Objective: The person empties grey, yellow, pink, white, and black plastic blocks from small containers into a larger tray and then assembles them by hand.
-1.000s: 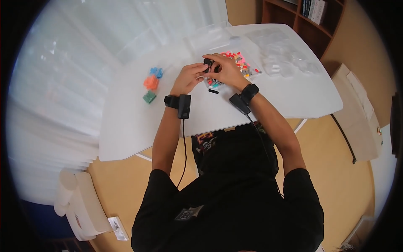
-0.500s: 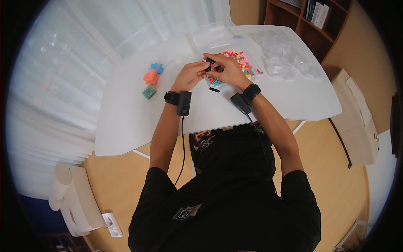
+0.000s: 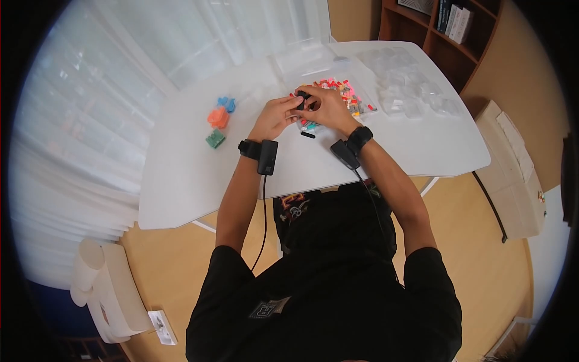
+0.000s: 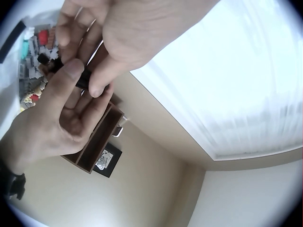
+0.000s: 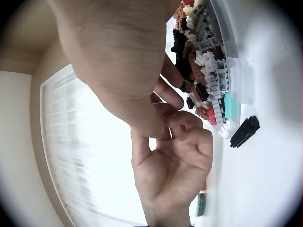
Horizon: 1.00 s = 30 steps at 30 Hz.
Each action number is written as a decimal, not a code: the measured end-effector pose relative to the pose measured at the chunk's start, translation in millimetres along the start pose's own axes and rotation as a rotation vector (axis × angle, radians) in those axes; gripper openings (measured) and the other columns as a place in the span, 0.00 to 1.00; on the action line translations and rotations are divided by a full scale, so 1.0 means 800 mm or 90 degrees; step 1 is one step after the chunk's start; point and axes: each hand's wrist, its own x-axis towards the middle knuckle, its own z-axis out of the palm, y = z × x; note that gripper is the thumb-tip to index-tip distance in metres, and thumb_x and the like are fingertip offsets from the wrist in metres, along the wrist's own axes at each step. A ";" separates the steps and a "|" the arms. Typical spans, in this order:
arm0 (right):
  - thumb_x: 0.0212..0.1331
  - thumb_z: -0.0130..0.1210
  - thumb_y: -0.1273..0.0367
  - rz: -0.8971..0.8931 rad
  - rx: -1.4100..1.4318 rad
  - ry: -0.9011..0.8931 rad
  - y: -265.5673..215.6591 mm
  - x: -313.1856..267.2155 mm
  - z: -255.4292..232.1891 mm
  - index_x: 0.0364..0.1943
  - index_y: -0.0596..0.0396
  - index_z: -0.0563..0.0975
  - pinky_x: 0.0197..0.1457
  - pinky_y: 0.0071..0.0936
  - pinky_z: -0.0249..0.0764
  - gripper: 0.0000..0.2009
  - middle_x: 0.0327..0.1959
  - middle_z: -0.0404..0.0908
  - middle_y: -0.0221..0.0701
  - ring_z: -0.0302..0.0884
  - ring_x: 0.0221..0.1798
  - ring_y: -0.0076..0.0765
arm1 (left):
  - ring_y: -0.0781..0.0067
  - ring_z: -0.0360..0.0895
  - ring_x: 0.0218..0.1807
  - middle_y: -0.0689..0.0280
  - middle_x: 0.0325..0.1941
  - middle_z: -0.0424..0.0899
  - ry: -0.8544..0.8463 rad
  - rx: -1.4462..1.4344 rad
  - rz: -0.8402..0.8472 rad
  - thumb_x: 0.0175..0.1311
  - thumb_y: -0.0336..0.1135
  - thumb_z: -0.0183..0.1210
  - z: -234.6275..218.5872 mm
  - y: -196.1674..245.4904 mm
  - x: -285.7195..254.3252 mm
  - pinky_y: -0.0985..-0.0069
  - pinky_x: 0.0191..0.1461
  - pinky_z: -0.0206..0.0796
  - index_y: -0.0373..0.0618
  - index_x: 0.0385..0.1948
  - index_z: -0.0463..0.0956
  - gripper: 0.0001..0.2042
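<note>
Both hands meet over the front of a brick tray, around a small black toy-brick piece (image 3: 301, 101). My left hand (image 3: 276, 114) pinches it from the left with thumb and fingers. From the other side my right hand (image 3: 330, 110) grips it too, its thumb showing along the piece in the left wrist view. Fingers cover most of the black piece (image 4: 84, 80); in the right wrist view the hands hide it. On the table just below the hands lies a long black brick (image 5: 245, 131), close to the tray's edge.
A clear tray (image 3: 375, 110) holds many loose bricks (image 3: 338, 87) in red, pink, grey, brown and black. Blue (image 3: 227, 104), orange (image 3: 218, 117) and green (image 3: 215, 138) block pieces sit on the left of the white table (image 3: 181, 187). Clear plastic containers (image 3: 395, 78) cluster at the back right.
The head view has shifted slightly. Both hands stay together at the tray, and the black piece has turned a little between the fingers. The loose black brick stays put.
</note>
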 end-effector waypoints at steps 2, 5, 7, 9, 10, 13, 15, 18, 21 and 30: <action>0.40 0.69 0.69 -0.029 -0.007 0.010 0.001 0.000 0.000 0.48 0.57 0.77 0.37 0.21 0.76 0.26 0.30 0.83 0.34 0.81 0.30 0.25 | 0.82 0.75 0.39 0.70 0.39 0.79 -0.004 -0.019 -0.001 0.64 0.37 0.57 0.000 0.000 0.001 0.80 0.44 0.64 0.44 0.42 0.75 0.10; 0.40 0.69 0.69 -0.070 -0.016 0.024 0.006 0.001 0.003 0.49 0.56 0.77 0.35 0.20 0.77 0.26 0.30 0.83 0.33 0.81 0.31 0.23 | 0.80 0.75 0.42 0.69 0.41 0.79 -0.016 -0.048 0.015 0.65 0.37 0.56 0.001 -0.001 0.001 0.79 0.45 0.65 0.43 0.42 0.75 0.10; 0.40 0.69 0.70 -0.083 -0.018 0.030 0.009 0.001 0.004 0.50 0.56 0.77 0.35 0.20 0.77 0.26 0.30 0.83 0.33 0.80 0.32 0.23 | 0.79 0.75 0.45 0.69 0.43 0.79 -0.024 -0.059 0.034 0.66 0.37 0.55 0.003 -0.001 0.001 0.78 0.48 0.65 0.43 0.43 0.74 0.11; 0.40 0.68 0.72 -0.071 -0.010 0.012 0.007 0.001 0.004 0.50 0.56 0.77 0.34 0.20 0.76 0.26 0.31 0.82 0.32 0.80 0.32 0.22 | 0.77 0.75 0.47 0.67 0.44 0.79 -0.021 -0.086 0.032 0.65 0.36 0.54 0.002 -0.001 0.002 0.77 0.49 0.65 0.42 0.43 0.74 0.10; 0.40 0.68 0.72 -0.070 -0.010 0.011 0.007 0.001 0.004 0.50 0.56 0.77 0.34 0.20 0.76 0.26 0.31 0.82 0.32 0.80 0.32 0.22 | 0.77 0.75 0.47 0.67 0.44 0.79 -0.021 -0.087 0.032 0.65 0.36 0.54 0.001 -0.002 0.002 0.77 0.49 0.65 0.42 0.43 0.74 0.10; 0.40 0.67 0.73 -0.078 -0.010 0.003 0.004 0.001 0.003 0.50 0.56 0.77 0.34 0.20 0.76 0.26 0.30 0.82 0.32 0.79 0.30 0.23 | 0.77 0.75 0.47 0.67 0.44 0.79 -0.041 -0.110 0.051 0.64 0.34 0.54 -0.001 -0.003 0.003 0.77 0.49 0.65 0.42 0.43 0.74 0.09; 0.40 0.67 0.74 -0.084 0.001 -0.001 0.002 0.001 0.003 0.50 0.56 0.77 0.34 0.20 0.76 0.26 0.29 0.81 0.32 0.79 0.30 0.23 | 0.76 0.76 0.46 0.67 0.43 0.80 -0.013 -0.111 0.042 0.63 0.33 0.54 0.004 -0.002 0.000 0.77 0.49 0.66 0.43 0.43 0.74 0.09; 0.38 0.66 0.72 -0.073 0.004 0.004 0.003 0.001 0.005 0.48 0.56 0.77 0.36 0.23 0.74 0.25 0.29 0.81 0.32 0.79 0.29 0.27 | 0.75 0.76 0.46 0.66 0.43 0.80 -0.007 -0.136 0.046 0.63 0.34 0.54 0.005 -0.004 0.001 0.76 0.50 0.66 0.43 0.43 0.74 0.10; 0.38 0.66 0.72 -0.088 -0.012 0.027 0.000 0.000 0.002 0.47 0.55 0.77 0.35 0.23 0.74 0.25 0.29 0.81 0.32 0.79 0.29 0.27 | 0.75 0.77 0.47 0.66 0.43 0.80 -0.008 -0.129 0.052 0.64 0.34 0.54 0.006 -0.004 0.002 0.76 0.51 0.66 0.42 0.44 0.74 0.10; 0.38 0.65 0.71 -0.090 -0.031 0.025 -0.003 -0.001 0.002 0.48 0.55 0.77 0.35 0.24 0.74 0.24 0.28 0.81 0.32 0.79 0.29 0.29 | 0.74 0.77 0.47 0.65 0.43 0.80 0.004 -0.138 0.044 0.64 0.33 0.53 0.000 -0.006 0.006 0.75 0.52 0.67 0.41 0.43 0.74 0.10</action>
